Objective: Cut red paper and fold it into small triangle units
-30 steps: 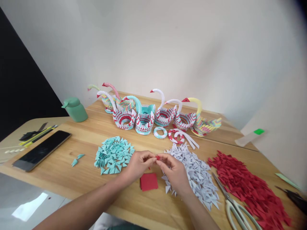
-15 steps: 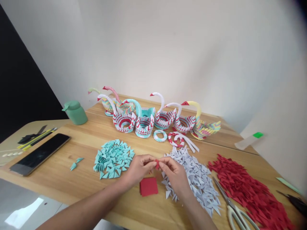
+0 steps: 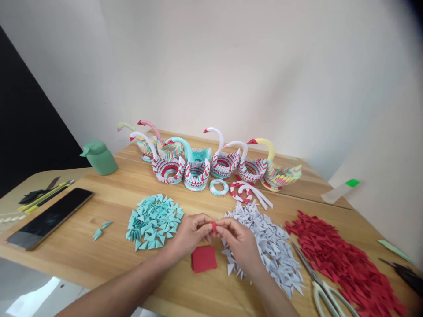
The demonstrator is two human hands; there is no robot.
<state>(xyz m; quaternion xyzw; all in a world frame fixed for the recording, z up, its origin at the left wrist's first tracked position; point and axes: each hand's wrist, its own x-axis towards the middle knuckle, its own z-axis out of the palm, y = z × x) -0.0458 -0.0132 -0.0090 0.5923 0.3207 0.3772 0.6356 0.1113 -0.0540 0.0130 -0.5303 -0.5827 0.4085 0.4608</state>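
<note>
Between the fingertips of my left hand point(image 3: 195, 230) and my right hand point(image 3: 235, 235) is a small piece of red paper point(image 3: 214, 226). Both hands pinch it, closed at thumb and fingers; its exact fold is too small to make out. Just below them on the table lies a stack of red paper rectangles point(image 3: 204, 259). A heap of folded teal paper triangles point(image 3: 155, 221) is left of my left hand. White-grey folded triangles point(image 3: 267, 246) spread beside and partly behind my right hand.
Several folded-paper swans point(image 3: 198, 169) line the back, with a teal-white paper ring point(image 3: 218, 187) before them. Red triangles point(image 3: 340, 259) and scissors point(image 3: 319, 281) lie right. A phone point(image 3: 49, 218) and green lidded container point(image 3: 99, 158) stand left on the wooden table point(image 3: 109, 193).
The view has shifted slightly, so the table's things sit a little further left. Both hands still hold the red paper, which shows a bit more between the fingertips.
</note>
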